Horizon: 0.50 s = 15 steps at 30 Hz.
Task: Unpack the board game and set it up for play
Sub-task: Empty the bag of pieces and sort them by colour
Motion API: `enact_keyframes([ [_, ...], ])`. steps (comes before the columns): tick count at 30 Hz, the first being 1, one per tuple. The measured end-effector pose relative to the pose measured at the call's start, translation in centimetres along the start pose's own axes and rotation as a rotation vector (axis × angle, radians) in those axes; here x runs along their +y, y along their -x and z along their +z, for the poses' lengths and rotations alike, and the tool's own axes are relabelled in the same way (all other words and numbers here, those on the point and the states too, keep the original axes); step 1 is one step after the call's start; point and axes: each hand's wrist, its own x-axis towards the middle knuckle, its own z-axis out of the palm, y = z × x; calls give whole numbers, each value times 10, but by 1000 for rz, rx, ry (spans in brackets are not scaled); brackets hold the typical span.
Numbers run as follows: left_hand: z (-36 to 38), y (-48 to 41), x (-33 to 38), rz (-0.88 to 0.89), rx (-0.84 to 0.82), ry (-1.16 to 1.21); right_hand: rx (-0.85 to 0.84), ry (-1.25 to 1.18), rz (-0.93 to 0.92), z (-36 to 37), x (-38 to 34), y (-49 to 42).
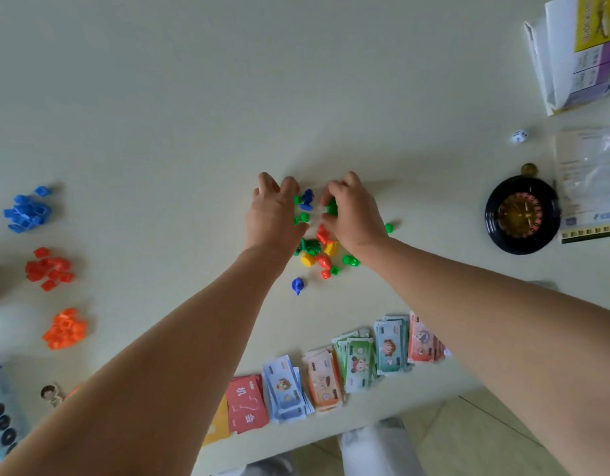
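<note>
I find both hands at the middle of the pale table, over a mixed pile of game pieces in green, red and yellow. The right hand has its fingers curled, and thumb and fingertips pinch a green piece; most of that piece is covered. The left hand is knuckles-up with its fingers bent downward and slightly apart. Its tips are hidden, so I cannot tell whether it grips anything. A blue pawn stands between the two hands, and a second blue pawn lies just below the pile. Sorted heaps sit well to the left: blue, red and orange. Stacks of paper money line the near edge, partly crossed by the right forearm. The red cards beside them carry print I cannot read. A roulette wheel and a die lie to the right. The folded board is cut off by the frame's top right corner.
</note>
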Motion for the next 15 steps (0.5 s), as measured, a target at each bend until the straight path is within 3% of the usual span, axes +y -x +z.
enact_keyframes([
  [5,5,-1,-2,-2,47,69,20,-217,33,-5,10,-1],
  [10,2,0,-6,-135,65,250,-37,-863,452,-19,10,5],
  [13,-2,-1,-10,-297,111,628,-92,-1262,693,-25,8,8],
  [15,-9,2,-9,-431,188,974,-114,-1432,748,-29,8,11],
])
